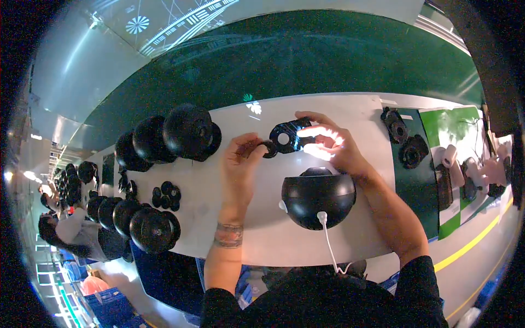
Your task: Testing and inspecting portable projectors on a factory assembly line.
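My right hand [328, 143] grips the black plate [289, 135] level; my left hand [240, 158] pinches a ring [269, 148] against it, above the dome [318, 198].

Two hands [240, 158], one black dome [318, 198], one flat black plate [285, 135], one white cable [330, 243], one white table [262, 229].

A small green and white sticker [250, 102] is sitting at the far edge of the white counter [328, 106], just past the hands. Two white rolls [447, 156], maybe labels, are lying on the green and white mat [456, 123] at the right. Blue boxes [112, 306] are standing on the floor at the lower left, too blurry to tell more.
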Demonstrator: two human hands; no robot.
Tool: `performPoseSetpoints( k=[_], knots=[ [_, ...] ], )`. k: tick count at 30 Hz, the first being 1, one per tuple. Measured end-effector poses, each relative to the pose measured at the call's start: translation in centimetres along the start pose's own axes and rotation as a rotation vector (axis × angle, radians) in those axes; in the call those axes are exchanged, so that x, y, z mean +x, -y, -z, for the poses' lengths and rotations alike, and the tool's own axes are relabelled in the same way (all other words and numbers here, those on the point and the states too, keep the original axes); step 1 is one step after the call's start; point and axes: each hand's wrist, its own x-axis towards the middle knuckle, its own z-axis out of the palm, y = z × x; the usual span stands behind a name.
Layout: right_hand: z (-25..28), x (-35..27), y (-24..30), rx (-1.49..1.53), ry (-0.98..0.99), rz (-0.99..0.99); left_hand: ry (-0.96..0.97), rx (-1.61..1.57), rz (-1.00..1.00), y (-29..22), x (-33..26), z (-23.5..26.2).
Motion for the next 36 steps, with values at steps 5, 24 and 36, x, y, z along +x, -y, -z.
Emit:
performPoseSetpoints(
  k=[5,24,36],
  knots=[
    [0.2,0.0,-0.1,-0.023,0.025,-0.010,-0.045,0.176,-0.114,-0.4,0.1,-1.4],
    [0.2,0.0,-0.4,-0.053,0.049,0.000,-0.079,0.603,-0.509,2.2,1.3,-2.1],
    [-0.1,0.3,-0.6,0.007,0.038,-0.030,0.056,0.749,-0.598,0.6,0.5,-1.3]
  ],
)
